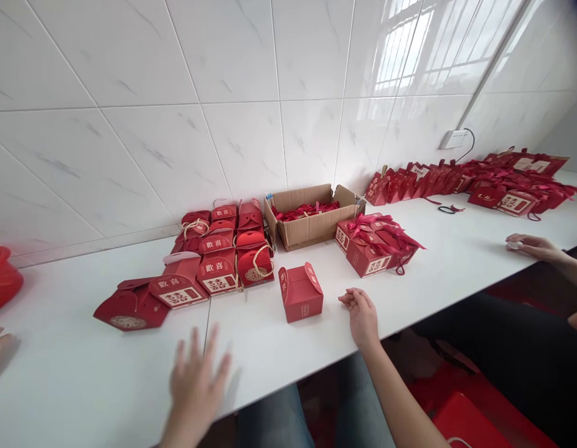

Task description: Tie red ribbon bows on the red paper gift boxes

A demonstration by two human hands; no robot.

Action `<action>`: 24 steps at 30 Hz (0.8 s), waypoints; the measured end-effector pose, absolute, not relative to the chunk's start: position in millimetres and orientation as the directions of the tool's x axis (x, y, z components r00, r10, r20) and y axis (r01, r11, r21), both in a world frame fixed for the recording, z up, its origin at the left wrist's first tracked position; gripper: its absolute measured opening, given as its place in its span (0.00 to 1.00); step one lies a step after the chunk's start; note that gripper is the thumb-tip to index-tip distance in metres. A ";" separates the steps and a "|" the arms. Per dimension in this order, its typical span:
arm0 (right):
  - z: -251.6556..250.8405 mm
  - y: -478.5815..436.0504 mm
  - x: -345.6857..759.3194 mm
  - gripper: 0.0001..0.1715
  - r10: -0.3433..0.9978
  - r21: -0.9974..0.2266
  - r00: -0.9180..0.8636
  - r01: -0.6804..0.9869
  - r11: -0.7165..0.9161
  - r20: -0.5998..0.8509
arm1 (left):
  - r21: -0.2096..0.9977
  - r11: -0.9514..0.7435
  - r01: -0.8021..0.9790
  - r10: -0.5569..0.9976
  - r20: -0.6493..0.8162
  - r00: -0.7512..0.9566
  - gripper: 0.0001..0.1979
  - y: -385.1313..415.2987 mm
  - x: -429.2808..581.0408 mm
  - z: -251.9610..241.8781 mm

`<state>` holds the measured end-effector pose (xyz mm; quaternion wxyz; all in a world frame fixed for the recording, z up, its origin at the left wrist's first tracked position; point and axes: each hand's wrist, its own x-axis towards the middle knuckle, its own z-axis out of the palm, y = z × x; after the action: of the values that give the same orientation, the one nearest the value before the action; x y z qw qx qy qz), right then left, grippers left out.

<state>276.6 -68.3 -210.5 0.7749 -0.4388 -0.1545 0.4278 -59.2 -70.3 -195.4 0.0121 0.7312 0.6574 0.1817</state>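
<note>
Head | left hand [197,382]: fingers spread, left of lone box [304,305] | right hand [363,316]: curled, just right of box, grip unclear | light touch likely suits box walls

— What stands just below the frame's centre?
— A plain red favour box [303,309], upright, its curved side flaps raised, small pale print on the front.
— And left of centre, lower down?
— A red double-happiness favour box [170,284], upright, white-panelled, pale characters on its curved front flap.
</note>
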 end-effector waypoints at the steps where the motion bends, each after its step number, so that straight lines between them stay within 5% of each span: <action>1: -210.9 -68.3 276.5 0.10 0.804 -0.818 0.580 -0.521 0.243 -0.130 | 0.227 -0.140 0.964 0.977 0.189 0.098 0.28 -76.5 -59.9 -198.9; 7: -213.3 -70.2 277.3 0.09 0.822 -0.849 0.560 -0.480 0.221 -0.102 | 0.115 -0.144 0.983 0.989 -0.008 0.146 0.30 -86.7 -56.7 -204.1; 24: -209.7 -70.7 274.3 0.10 0.799 -0.882 0.592 -0.424 0.203 -0.100 | 0.132 -0.120 0.984 0.988 0.117 0.105 0.27 -93.6 -42.3 -190.3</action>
<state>274.3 -70.7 -209.7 0.7509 -0.4820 -0.1947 0.4074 -42.3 -93.6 -190.3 0.0106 0.7432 0.6631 0.0879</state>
